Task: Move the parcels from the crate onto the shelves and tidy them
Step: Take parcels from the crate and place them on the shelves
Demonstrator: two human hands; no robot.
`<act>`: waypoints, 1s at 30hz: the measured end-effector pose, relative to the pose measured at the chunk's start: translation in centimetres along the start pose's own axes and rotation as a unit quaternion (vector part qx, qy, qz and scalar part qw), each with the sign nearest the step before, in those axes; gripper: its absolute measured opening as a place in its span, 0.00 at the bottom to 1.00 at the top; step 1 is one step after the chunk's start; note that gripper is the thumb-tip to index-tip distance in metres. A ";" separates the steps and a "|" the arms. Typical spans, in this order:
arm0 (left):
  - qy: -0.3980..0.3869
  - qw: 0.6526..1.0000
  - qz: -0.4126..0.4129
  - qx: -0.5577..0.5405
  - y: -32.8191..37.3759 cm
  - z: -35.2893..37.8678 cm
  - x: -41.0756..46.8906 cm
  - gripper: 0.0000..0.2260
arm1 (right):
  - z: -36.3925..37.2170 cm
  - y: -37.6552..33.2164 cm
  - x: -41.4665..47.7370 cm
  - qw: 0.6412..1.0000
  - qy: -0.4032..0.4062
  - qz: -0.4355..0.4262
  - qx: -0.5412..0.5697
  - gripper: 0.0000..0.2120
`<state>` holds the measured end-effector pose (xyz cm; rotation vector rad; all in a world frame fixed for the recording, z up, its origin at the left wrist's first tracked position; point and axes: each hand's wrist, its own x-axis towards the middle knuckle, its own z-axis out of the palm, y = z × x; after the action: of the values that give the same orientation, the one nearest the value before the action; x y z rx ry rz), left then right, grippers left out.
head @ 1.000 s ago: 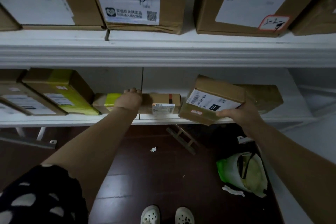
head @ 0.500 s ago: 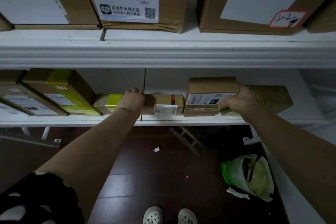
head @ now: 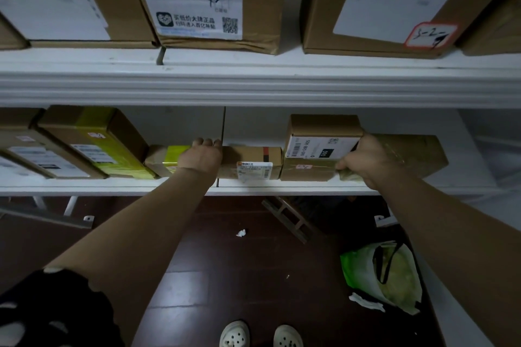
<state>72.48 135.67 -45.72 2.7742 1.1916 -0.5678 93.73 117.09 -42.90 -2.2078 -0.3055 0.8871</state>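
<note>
Big cartons (head: 208,0) fill the upper shelf (head: 253,84) across the top of the frame. On the lower shelf (head: 112,187) at mid-frame, low parcels (head: 253,160) lie touching a small labelled box (head: 318,146) right of centre. The left hand (head: 201,156) curls its fingers over the low parcels' top. The right hand (head: 363,162) grips the box's right end.

We observe matt brown cardboard on the centre-right parcel (head: 321,127), glossy yellow tape (head: 177,153) on the centre-left parcel (head: 153,158), and a smooth white shelf edge (head: 253,87).
</note>
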 end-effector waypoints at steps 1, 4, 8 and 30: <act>0.002 1.000 0.000 0.001 0.0 -0.1 -0.2 0.26 | 0.0 0.1 -0.1 1.000 0.000 -0.002 0.001 0.26; -0.001 1.000 0.001 0.008 0.2 -0.7 -1.1 0.28 | -0.1 0.3 -0.6 1.000 0.010 -0.012 0.012 0.27; -0.002 1.000 -0.001 0.021 1.0 -2.2 -3.5 0.31 | -0.6 0.7 -3.0 0.998 0.005 -0.007 0.058 0.31; 0.015 0.932 0.352 0.080 11.3 -11.7 -25.3 0.13 | -4.2 8.5 -36.2 0.935 0.281 0.071 0.203 0.26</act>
<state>68.09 112.83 -26.68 3.0526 0.0907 -0.5501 69.56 92.37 -28.50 -1.9959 0.2919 0.3147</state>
